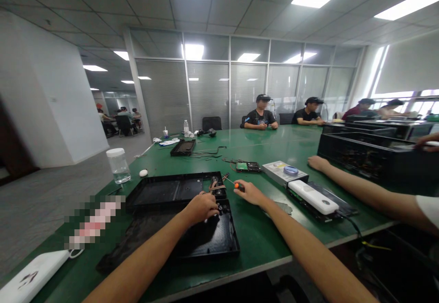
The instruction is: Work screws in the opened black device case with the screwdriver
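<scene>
An opened black plastic case [219, 239] lies in front of me, its two shallow halves side by side on the green table. My left hand [202, 206] rests over the near half, fingers curled inward close to a bundle of brown wires [216, 185]. What those fingers pinch, if anything, is hidden. Just right of the case, my right hand [252, 193] is closed round a screwdriver [239, 186] with an orange and black handle. Its thin metal shaft points left toward the wires and stays apart from my left hand.
A hard drive [247, 167] and a metal box [283, 173] with a blue tape roll [291, 170] lie beyond my right hand. A white power strip [313, 197] is nearer. A water jar [118, 165] stands left. A co-worker's arm [363, 188] reaches in beside a black computer chassis [363, 156].
</scene>
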